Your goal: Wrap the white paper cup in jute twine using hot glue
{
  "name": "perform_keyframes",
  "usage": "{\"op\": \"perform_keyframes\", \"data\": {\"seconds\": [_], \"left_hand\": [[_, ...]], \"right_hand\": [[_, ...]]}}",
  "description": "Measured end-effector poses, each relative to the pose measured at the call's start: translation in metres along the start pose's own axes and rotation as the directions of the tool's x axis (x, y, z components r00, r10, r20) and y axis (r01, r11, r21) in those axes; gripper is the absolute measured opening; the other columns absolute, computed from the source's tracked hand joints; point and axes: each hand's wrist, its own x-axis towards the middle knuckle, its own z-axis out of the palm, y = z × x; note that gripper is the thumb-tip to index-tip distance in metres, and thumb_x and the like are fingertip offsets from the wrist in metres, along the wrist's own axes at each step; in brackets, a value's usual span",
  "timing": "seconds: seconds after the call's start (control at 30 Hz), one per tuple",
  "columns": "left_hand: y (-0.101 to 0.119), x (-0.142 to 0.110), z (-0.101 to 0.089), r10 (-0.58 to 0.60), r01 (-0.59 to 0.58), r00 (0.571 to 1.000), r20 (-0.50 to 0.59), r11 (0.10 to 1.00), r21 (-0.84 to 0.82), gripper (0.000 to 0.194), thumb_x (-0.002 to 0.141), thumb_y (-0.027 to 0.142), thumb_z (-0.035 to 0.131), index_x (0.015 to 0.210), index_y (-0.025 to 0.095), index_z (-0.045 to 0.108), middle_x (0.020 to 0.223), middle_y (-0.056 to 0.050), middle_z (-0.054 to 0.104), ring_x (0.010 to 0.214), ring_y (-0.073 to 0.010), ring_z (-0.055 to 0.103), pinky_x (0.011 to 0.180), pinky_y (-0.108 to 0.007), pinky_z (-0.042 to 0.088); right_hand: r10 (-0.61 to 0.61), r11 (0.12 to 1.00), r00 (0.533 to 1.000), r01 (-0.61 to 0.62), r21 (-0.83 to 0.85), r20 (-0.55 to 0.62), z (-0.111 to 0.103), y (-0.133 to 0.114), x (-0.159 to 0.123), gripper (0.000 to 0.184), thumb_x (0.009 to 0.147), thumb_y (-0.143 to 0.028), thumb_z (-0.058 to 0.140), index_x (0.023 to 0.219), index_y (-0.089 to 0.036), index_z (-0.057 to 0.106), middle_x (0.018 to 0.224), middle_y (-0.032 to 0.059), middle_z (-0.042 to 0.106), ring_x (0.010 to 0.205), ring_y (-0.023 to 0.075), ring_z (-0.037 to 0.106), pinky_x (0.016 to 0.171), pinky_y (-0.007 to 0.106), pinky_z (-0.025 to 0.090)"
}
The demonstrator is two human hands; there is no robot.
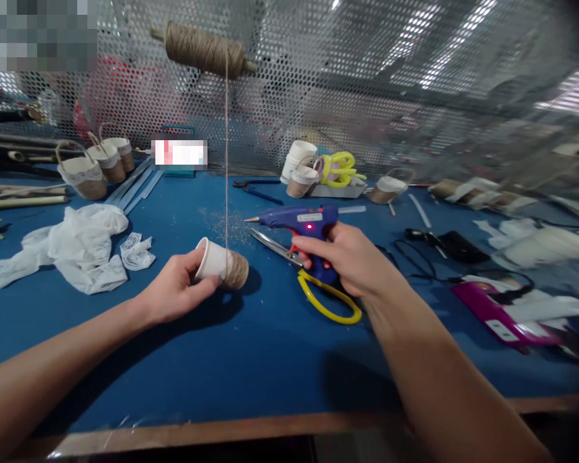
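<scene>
My left hand [174, 289] is closed around a small white paper cup [211, 259] lying on its side, its base end wrapped in brown twine [235, 269]. A strand of twine [226, 161] runs straight up from the cup to a twine spool [203, 49] hung on the mesh wall. My right hand [352, 257] grips the handle of a blue glue gun [302, 222], nozzle pointing left, its red light on. Scissors with yellow handles [325, 299] lie on the blue table under that hand.
Crumpled white lace and plastic [77, 244] lie at left. Finished twine-wrapped cup baskets [94, 170] stand at back left, more cups [300, 168] at back centre. Pliers [258, 190], black cables [439, 243] and a pink box [502, 315] sit on the blue table [251, 360].
</scene>
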Motion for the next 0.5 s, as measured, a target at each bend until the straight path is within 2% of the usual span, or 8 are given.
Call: {"op": "perform_keyframes", "data": {"seconds": [0.07,0.13,0.23,0.33,0.43,0.5], "left_hand": [[-0.001,0.000,-0.001,0.007,-0.007,1.000,-0.013,1.000,-0.013,0.021,0.071,0.025,0.051,0.083,0.009,0.058,0.069,-0.003,0.055,0.061,-0.0141,0.047,0.057,-0.024,0.038],[-0.003,-0.001,-0.001,0.019,-0.019,1.000,-0.011,1.000,-0.019,0.022,0.072,0.025,0.051,0.086,0.010,0.058,0.069,-0.003,0.055,0.060,-0.0139,0.047,0.056,-0.024,0.037],[-0.004,-0.002,-0.001,0.035,-0.035,0.999,-0.002,0.999,-0.006,0.025,0.074,0.025,0.049,0.091,0.009,0.057,0.068,-0.002,0.054,0.058,-0.0128,0.046,0.055,-0.024,0.037],[-0.003,-0.002,-0.001,0.057,-0.057,0.998,0.002,0.998,-0.004,0.025,0.075,0.024,0.048,0.094,0.009,0.056,0.069,-0.002,0.054,0.059,-0.0127,0.046,0.056,-0.025,0.038],[-0.001,-0.002,-0.001,0.044,-0.044,0.999,-0.008,0.999,0.002,0.025,0.075,0.025,0.047,0.091,0.008,0.056,0.068,-0.003,0.053,0.058,-0.0126,0.045,0.055,-0.025,0.037],[0.000,-0.002,0.000,0.018,-0.018,1.000,-0.012,1.000,-0.005,0.026,0.075,0.026,0.047,0.089,0.007,0.056,0.067,-0.003,0.051,0.057,-0.0124,0.044,0.054,-0.026,0.036]], "right_hand": [[-0.022,0.993,0.988,0.003,-0.121,-0.151,-0.007,0.005,0.014,0.021,0.066,-0.033,0.063,0.074,-0.017,0.053,0.065,0.0003,0.056,0.051,0.0090,0.050,0.047,0.023,0.042],[-0.023,0.964,0.976,-0.036,-0.264,-0.216,-0.013,0.013,0.029,0.021,0.071,-0.036,0.058,0.066,-0.017,0.052,0.061,0.0019,0.055,0.050,0.0093,0.049,0.046,0.023,0.042],[0.016,0.938,0.977,-0.089,-0.335,-0.214,-0.019,0.027,0.049,0.029,0.074,-0.037,0.054,0.054,-0.017,0.047,0.051,0.0025,0.052,0.042,0.0092,0.046,0.041,0.025,0.040],[0.029,0.902,0.979,-0.113,-0.417,-0.202,-0.024,0.037,0.062,0.034,0.071,-0.037,0.058,0.046,-0.019,0.044,0.039,0.0010,0.046,0.034,0.0102,0.043,0.036,0.025,0.033],[-0.037,0.876,0.984,-0.051,-0.479,-0.172,-0.024,0.033,0.065,0.041,0.070,-0.033,0.060,0.039,-0.021,0.036,0.035,-0.0024,0.037,0.037,0.0085,0.041,0.039,0.023,0.029],[-0.101,0.870,0.987,0.027,-0.493,-0.125,-0.017,0.022,0.060,0.040,0.071,-0.033,0.059,0.040,-0.021,0.037,0.039,-0.0020,0.039,0.044,0.0089,0.044,0.042,0.022,0.030]]}}
